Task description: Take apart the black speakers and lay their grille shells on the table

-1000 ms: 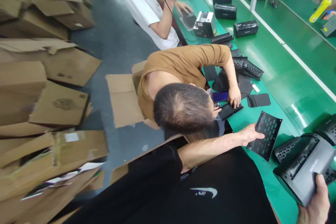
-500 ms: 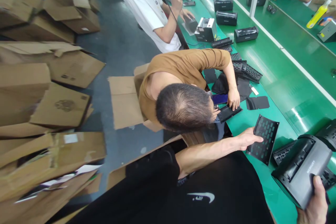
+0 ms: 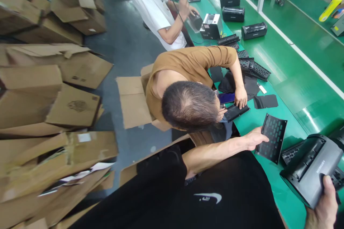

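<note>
Gripping a slotted panel [image 3: 272,139] by its near edge, the left hand [image 3: 255,139] reaches out at four o'clock from the middle of the view. Its thumb presses on the facing side and the other fingers go behind, out of sight; an edge hold like this probably leaves most of the slots uncovered.

Farther out, also toward four o'clock, the right hand [image 3: 324,207] is closed around the five-o'clock side of a rounded case [image 3: 313,170], thumb up against the grey surface, the remaining fingers hidden beneath. The case is tilted with its lettering showing, and that low grip seems meant to bear its weight while leaving the recessed side free.

Panel and case are apart, both over the green table [image 3: 292,114]. A second slotted panel [image 3: 289,154] shows just beside the case, at its ten o'clock.

Near the centre, a co-worker [image 3: 188,64] bends over a dark strip [image 3: 236,112] at three o'clock, one hand resting on it, perhaps to steady it. A phone [image 3: 227,98] lies just beside, at the strip's eleven o'clock. Cardboard boxes [image 3: 72,103] crowd nine o'clock, away from the table, likely to spare its surface for parts.
</note>
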A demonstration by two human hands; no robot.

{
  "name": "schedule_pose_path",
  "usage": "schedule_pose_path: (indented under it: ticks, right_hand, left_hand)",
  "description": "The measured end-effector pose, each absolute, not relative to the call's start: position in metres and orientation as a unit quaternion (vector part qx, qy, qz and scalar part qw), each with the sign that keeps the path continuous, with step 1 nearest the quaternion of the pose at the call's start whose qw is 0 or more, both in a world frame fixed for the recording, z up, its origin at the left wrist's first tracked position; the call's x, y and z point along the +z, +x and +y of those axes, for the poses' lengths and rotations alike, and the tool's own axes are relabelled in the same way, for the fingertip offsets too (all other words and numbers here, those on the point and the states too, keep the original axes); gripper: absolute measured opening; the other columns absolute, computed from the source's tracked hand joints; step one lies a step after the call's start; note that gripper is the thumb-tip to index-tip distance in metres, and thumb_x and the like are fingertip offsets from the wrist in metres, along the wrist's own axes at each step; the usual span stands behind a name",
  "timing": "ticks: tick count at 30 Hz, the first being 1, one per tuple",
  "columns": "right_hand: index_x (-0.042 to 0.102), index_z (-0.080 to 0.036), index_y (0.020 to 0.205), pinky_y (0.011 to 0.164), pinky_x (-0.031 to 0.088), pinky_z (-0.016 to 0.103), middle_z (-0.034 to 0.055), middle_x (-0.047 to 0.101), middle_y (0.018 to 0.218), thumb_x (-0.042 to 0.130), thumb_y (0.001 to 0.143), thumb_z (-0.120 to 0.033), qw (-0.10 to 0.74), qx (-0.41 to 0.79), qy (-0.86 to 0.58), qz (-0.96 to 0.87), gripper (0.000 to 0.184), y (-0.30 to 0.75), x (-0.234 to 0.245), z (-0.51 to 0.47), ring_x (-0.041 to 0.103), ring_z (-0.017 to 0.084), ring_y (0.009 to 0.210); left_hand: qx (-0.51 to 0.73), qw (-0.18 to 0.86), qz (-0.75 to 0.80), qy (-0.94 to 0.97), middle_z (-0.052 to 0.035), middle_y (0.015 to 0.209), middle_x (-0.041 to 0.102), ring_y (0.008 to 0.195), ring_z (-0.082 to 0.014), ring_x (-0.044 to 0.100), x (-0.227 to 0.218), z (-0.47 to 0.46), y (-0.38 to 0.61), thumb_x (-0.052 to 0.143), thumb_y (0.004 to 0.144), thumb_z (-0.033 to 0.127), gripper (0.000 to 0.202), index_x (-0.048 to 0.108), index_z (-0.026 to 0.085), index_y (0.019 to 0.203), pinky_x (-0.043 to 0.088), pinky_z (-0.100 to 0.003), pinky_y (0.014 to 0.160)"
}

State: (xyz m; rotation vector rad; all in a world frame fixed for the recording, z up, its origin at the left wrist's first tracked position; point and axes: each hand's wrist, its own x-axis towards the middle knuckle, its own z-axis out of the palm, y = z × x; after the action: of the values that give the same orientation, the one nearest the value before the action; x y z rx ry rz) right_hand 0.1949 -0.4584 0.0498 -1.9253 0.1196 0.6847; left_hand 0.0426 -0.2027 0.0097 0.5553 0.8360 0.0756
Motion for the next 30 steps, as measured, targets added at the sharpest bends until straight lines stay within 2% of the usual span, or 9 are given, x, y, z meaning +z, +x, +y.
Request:
schedule_pose_path:
  ticks: [5,9,13,17,21,26,30]
  right_hand:
    - [0.036,-0.022,0.171,0.09,0.063,0.06,0.0059,0.08,0.099,0.076,0.075,-0.071,0.541,0.307,-0.769,0.149,0.115,0.196,0.057,-0.449,0.075,0.039,0.094]
    - [0.044,-0.025,0.166,0.086,0.063,0.057,0.0036,0.078,0.101,0.082,0.07,-0.066,0.557,0.3,-0.748,0.198,0.111,0.194,0.06,-0.446,0.073,0.036,0.093]
    - [0.045,-0.024,0.166,0.092,0.062,0.054,0.0029,0.079,0.105,0.082,0.069,-0.063,0.567,0.291,-0.743,0.205,0.11,0.194,0.061,-0.445,0.073,0.035,0.095]
    - [0.035,-0.022,0.172,0.1,0.06,0.057,0.0078,0.078,0.124,0.076,0.078,-0.067,0.548,0.305,-0.761,0.163,0.112,0.192,0.061,-0.446,0.072,0.04,0.11]
    - [0.031,-0.018,0.173,0.115,0.051,0.06,0.0128,0.07,0.144,0.07,0.081,-0.071,0.536,0.295,-0.782,0.124,0.113,0.189,0.062,-0.445,0.07,0.043,0.119]
    - [0.028,-0.017,0.174,0.103,0.058,0.063,0.0136,0.072,0.139,0.07,0.08,-0.073,0.53,0.3,-0.779,0.145,0.117,0.183,0.071,-0.435,0.069,0.046,0.12]
    - [0.034,-0.015,0.171,0.1,0.06,0.061,0.0154,0.074,0.131,0.073,0.076,-0.075,0.523,0.297,-0.781,0.171,0.119,0.18,0.075,-0.431,0.069,0.046,0.116]
  left_hand:
    - [0.03,0.875,0.405,0.263,0.0021,0.073,0.069,0.065,-0.0155,0.065,0.02,-0.202,0.042,0.074,0.056,0.004,0.038,0.065,0.018,0.091,0.054,-0.028,0.067]
    - [0.029,0.874,0.411,0.257,0.0034,0.073,0.067,0.063,-0.0145,0.063,0.025,-0.202,0.043,0.073,0.056,0.007,0.039,0.061,0.02,0.09,0.054,-0.027,0.065]
    - [0.026,0.882,0.398,0.249,0.0048,0.071,0.063,0.061,-0.0139,0.061,0.027,-0.201,0.042,0.067,0.052,0.007,0.041,0.059,0.021,0.09,0.052,-0.026,0.061]
    - [0.043,0.893,0.372,0.249,0.0062,0.069,0.058,0.059,-0.0129,0.057,0.023,-0.201,0.043,0.06,0.048,0.008,0.047,0.057,0.022,0.092,0.045,-0.022,0.055]
    - [0.055,0.899,0.354,0.251,0.0072,0.069,0.056,0.058,-0.012,0.053,0.021,-0.201,0.043,0.058,0.046,0.009,0.05,0.057,0.023,0.094,0.041,-0.022,0.053]
    - [0.054,0.914,0.32,0.243,0.0067,0.075,0.058,0.064,-0.0126,0.057,0.022,-0.198,0.038,0.062,0.047,0.01,0.056,0.058,0.024,0.101,0.044,-0.023,0.058]
    - [0.04,0.931,0.282,0.228,0.0058,0.082,0.064,0.069,-0.0136,0.061,0.021,-0.196,0.035,0.066,0.048,0.01,0.066,0.06,0.026,0.112,0.049,-0.026,0.064]
